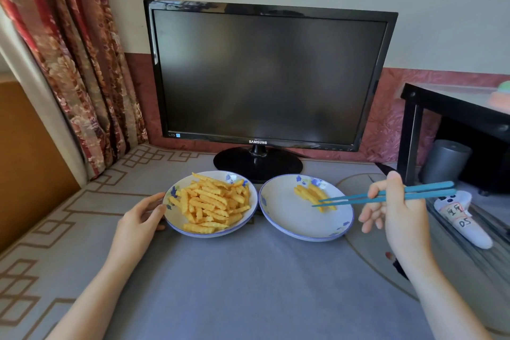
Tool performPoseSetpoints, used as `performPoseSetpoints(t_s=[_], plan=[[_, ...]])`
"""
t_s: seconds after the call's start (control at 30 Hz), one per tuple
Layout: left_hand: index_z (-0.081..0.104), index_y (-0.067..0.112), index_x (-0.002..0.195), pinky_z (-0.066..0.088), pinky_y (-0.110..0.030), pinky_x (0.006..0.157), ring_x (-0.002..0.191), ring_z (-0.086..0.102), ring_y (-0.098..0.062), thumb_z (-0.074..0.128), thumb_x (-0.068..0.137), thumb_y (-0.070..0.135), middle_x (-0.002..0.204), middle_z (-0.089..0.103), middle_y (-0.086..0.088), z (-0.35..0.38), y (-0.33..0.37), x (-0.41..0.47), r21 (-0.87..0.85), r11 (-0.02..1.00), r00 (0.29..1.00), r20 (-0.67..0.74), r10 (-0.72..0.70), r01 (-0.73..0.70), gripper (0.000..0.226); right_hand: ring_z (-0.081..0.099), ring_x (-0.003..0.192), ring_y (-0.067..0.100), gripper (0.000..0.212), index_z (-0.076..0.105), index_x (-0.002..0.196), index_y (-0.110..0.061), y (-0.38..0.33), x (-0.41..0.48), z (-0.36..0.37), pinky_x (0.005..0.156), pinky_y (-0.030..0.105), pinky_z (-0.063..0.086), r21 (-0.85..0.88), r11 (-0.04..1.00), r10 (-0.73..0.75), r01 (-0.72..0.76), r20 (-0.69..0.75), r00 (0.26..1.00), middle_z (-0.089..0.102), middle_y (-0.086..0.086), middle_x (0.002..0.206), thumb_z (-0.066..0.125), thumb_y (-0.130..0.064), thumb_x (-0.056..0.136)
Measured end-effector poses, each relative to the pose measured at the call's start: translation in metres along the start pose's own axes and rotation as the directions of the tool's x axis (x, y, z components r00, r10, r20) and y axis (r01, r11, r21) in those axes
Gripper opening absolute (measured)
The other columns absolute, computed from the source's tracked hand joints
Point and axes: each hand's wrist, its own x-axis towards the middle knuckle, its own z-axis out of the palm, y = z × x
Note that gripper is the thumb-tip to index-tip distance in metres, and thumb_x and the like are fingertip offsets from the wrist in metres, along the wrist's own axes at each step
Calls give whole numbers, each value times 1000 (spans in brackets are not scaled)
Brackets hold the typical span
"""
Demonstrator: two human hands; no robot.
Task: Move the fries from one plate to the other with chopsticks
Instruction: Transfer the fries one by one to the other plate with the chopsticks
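Note:
Two white plates with blue flowers sit side by side on the grey cloth. The left plate (176, 222) holds a heap of crinkle-cut fries (212, 205). The right plate (287, 218) carries three fries (310, 193) near its far side. My left hand (140, 215) grips the left plate's rim. My right hand (397, 210) holds a pair of blue chopsticks (386, 194), whose tips lie slightly apart over the near ends of the fries on the right plate. No fry is pinched between the tips.
A black monitor (262, 74) stands on its base (258, 163) just behind the plates. A black shelf unit (452, 107) with a grey cylinder (445, 161) stands at right, and a white labelled object (461, 218) lies beside it. A floral curtain (69, 50) hangs at left.

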Motion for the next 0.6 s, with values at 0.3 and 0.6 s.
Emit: performPoseSetpoints(t_s=[0.3,0.6], plan=[[63,18,118,43,1,52,76,63,-19,50,95,13,92,67,2,0,1,0,-4,1000,1000,5,-10,10,26,45,32,26,47,52,72,-2,0,5,-15,35,21,27,-16,1000,-5,5,26,1000,55,15,42,30,-31,103],[62,22,116,43,1,53,72,65,-18,51,95,17,91,67,7,-1,-3,2,-17,1000,1000,8,-20,20,24,44,32,24,45,50,69,-4,-30,-16,35,39,25,29,173,985,-45,16,168,985,53,16,43,30,-27,102]])
